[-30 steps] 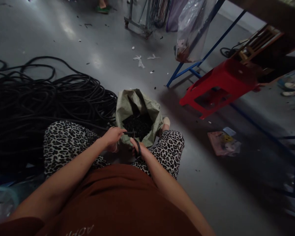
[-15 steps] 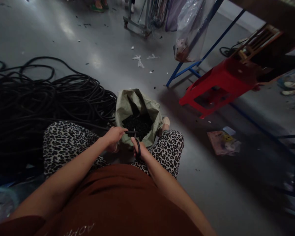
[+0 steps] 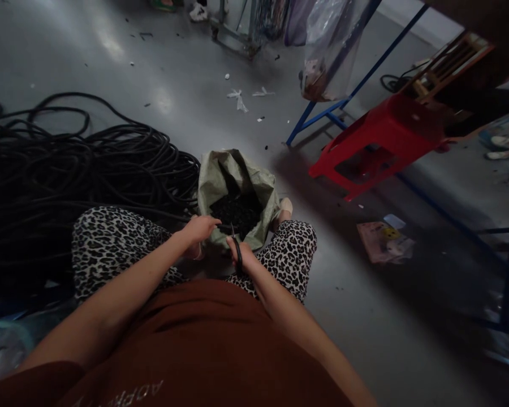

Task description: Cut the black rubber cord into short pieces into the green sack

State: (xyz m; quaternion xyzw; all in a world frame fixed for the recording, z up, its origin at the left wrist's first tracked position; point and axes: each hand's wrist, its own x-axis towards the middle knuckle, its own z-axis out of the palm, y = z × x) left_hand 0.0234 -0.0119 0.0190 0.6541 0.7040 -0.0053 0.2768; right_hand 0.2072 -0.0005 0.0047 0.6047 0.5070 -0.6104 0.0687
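One black cord [image 3: 173, 216] ran from the coiled heap [image 3: 110, 161] on the floor [image 3: 348, 322] to the left hand [image 3: 198, 228], whose grip pinched it beside its end, over the near side of the sack [image 3: 207, 178]. The right hand [image 3: 244, 257] was closed around the scissors [image 3: 238, 255], blades near that end; whether they touched was too small to tell. The cord looked bendable yet springy, and probably light, though the heap might drag on it. Close behind the end seemed the steadiest hold, fingertips clear of the blades.
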